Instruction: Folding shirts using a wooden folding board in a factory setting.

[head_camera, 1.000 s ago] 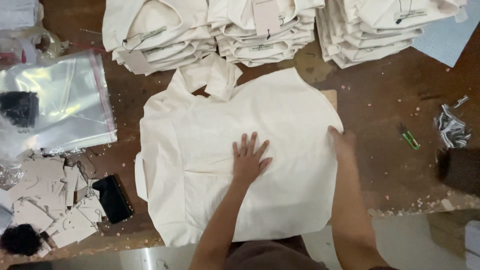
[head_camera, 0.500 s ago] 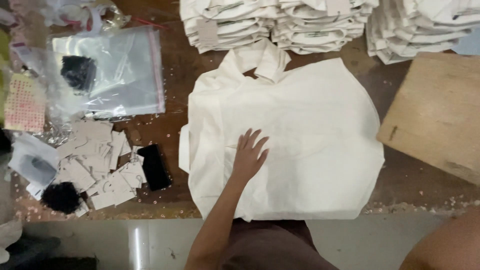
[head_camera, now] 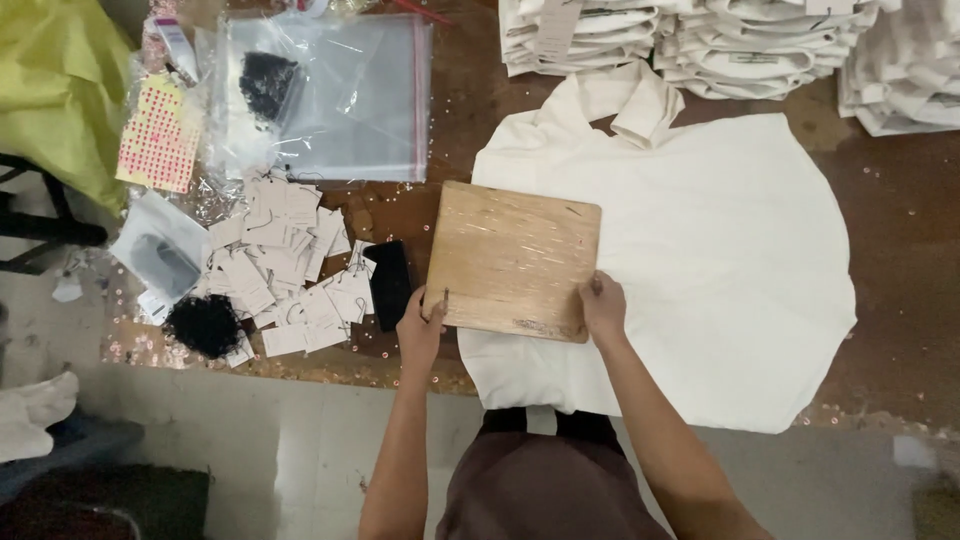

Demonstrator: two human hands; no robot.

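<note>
A cream collared shirt (head_camera: pixel 720 260) lies flat, face down, on the brown table (head_camera: pixel 900 230), collar toward the far side. A rectangular wooden board (head_camera: pixel 515 258) rests over the shirt's left part and overhangs it to the left. My left hand (head_camera: pixel 420 325) grips the board's near left corner. My right hand (head_camera: pixel 603 305) grips its near right corner, over the shirt.
Stacks of folded cream shirts (head_camera: pixel 690 35) line the far edge. Left of the board lie a black phone (head_camera: pixel 390 285), several paper tags (head_camera: pixel 280 270), black strings (head_camera: pixel 205 325), clear plastic bags (head_camera: pixel 330 95), a dotted sticker sheet (head_camera: pixel 160 135) and yellow-green fabric (head_camera: pixel 60 90).
The board, which lay on the table to the right, now sits on the shirt's left part. Both hands have taken hold of it; the left hand left the shirt's middle. The view shifted left.
</note>
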